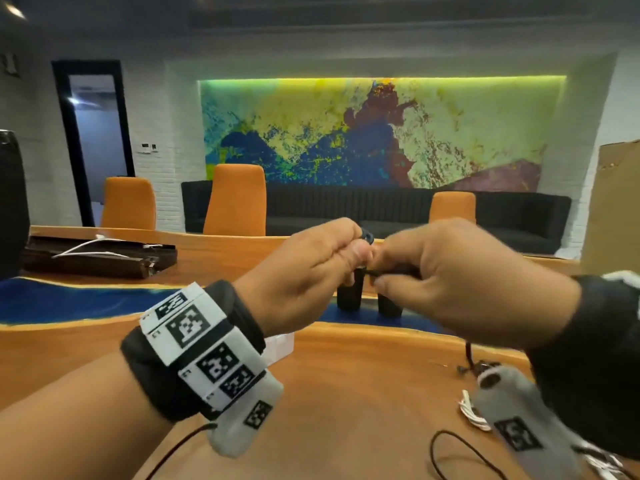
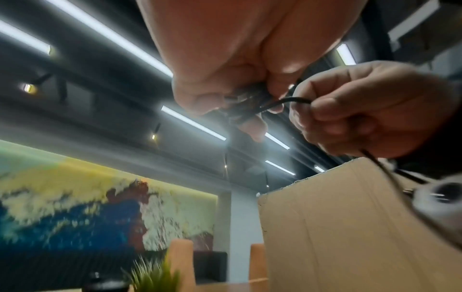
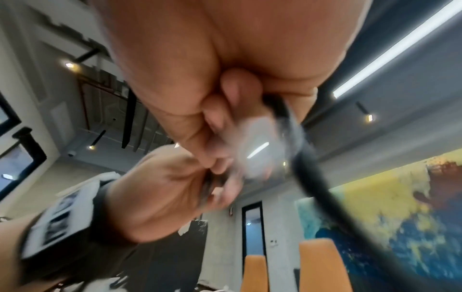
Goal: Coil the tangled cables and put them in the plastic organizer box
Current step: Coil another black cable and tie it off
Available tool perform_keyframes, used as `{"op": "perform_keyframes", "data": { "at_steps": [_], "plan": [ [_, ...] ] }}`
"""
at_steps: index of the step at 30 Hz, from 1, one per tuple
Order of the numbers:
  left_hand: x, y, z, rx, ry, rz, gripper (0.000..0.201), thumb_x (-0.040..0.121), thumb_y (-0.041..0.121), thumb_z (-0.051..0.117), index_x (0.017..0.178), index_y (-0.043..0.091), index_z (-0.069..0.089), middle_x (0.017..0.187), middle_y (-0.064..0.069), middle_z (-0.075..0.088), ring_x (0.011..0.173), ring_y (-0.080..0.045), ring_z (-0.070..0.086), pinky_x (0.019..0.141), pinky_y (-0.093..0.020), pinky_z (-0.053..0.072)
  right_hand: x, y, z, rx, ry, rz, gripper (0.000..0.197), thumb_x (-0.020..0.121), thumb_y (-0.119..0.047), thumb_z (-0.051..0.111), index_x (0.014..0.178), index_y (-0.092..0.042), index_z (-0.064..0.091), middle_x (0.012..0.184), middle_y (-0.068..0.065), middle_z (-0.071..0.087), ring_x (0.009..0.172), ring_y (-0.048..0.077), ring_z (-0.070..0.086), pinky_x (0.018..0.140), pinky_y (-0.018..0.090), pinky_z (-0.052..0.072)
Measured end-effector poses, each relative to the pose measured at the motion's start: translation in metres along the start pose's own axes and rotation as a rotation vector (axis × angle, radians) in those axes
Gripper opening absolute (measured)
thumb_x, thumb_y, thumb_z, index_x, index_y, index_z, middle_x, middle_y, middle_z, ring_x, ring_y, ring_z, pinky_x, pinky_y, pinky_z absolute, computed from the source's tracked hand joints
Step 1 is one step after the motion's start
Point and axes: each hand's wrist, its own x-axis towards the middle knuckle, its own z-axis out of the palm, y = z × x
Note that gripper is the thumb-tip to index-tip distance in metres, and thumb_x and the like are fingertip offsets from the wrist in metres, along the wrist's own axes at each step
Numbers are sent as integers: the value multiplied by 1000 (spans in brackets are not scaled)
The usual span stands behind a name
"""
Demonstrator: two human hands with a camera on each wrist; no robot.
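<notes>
No legible text or labels

Wooden table with a blue inlay bears a white cable, black cable and dark tray.

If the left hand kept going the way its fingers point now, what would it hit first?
Probably the right hand: the left hand points right at it, fingertips nearly meeting over the black cable that both pinch.
</notes>
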Motion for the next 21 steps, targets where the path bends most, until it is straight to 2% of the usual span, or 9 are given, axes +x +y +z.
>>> {"op": "perform_keyframes", "data": {
  "at_steps": [1, 4, 6, 8, 11, 13, 15, 18, 21],
  "plan": [
    [-1, -1, 1, -21, -18, -21, 30, 102, 28, 39, 91, 9, 59, 84, -2, 64, 76, -12, 58, 70, -34, 50, 3, 4, -6, 4, 49, -1, 7, 85, -26, 67, 82, -23, 73, 65, -10, 63, 67, 6, 56, 57, 19, 42],
    [-4, 8, 3, -352, -37, -203, 36, 106, 21, 36, 90, 0, 59, 80, -8, 61, 69, -15, 50, 62, -24, 45, 11, 15, -14, 36, 164, -38, 8, 84, -31, 69, 84, -24, 74, 68, -11, 67, 69, 4, 61, 63, 19, 48],
    [-5, 17, 1, -649, -23, -348, 33, 105, 23, 36, 84, 9, 57, 75, -4, 57, 65, -13, 46, 59, -23, 38, 17, 24, -6, 158, 287, -36, 11, 87, -26, 69, 89, -19, 76, 75, -8, 70, 74, 7, 64, 69, 24, 51],
    [-2, 23, -6, -934, -17, -397, 30, 103, 29, 38, 82, 16, 54, 75, -1, 56, 60, -11, 43, 59, -26, 30, 21, 34, 12, 334, 415, 35, 13, 92, -18, 64, 93, -11, 76, 73, -10, 67, 68, 5, 60, 66, 26, 50],
    [7, 25, -14, -1210, 91, -349, 29, 103, 33, 36, 82, 20, 51, 91, 1, 69, 61, -9, 50, 60, -27, 27, 15, 30, 45, 562, 284, 199, 19, 100, -14, 51, 101, -10, 69, 63, -7, 50, 57, 5, 44, 55, 24, 41],
    [13, 25, -12, -1089, 148, -292, 31, 106, 30, 33, 84, 18, 53, 110, -4, 74, 74, -12, 65, 58, -23, 39, 6, 16, 59, 527, -10, 248, 16, 102, -20, 47, 109, -22, 61, 72, -8, 55, 62, 7, 51, 56, 21, 46],
    [16, 19, -6, -653, 174, -205, 31, 107, 25, 34, 91, 10, 56, 118, -5, 72, 94, -14, 71, 64, -23, 55, 0, 3, 57, 295, -192, 170, 10, 100, -32, 49, 108, -34, 53, 81, -12, 57, 71, 5, 56, 62, 20, 46],
    [13, 2, 0, -59, 60, -27, 35, 104, 34, 38, 93, 7, 56, 104, 0, 70, 100, -10, 67, 84, -33, 54, 3, 2, 29, 79, -100, -8, 5, 95, -30, 56, 91, -31, 58, 74, -18, 53, 69, -3, 51, 64, 16, 36],
    [7, -1, 1, 31, -20, 32, 34, 100, 32, 37, 90, 8, 58, 81, 6, 62, 76, -11, 59, 71, -34, 49, 10, 18, 3, 8, 92, -28, 7, 89, -25, 66, 84, -23, 70, 63, -17, 57, 62, -2, 53, 58, 16, 37]
  ]
}}
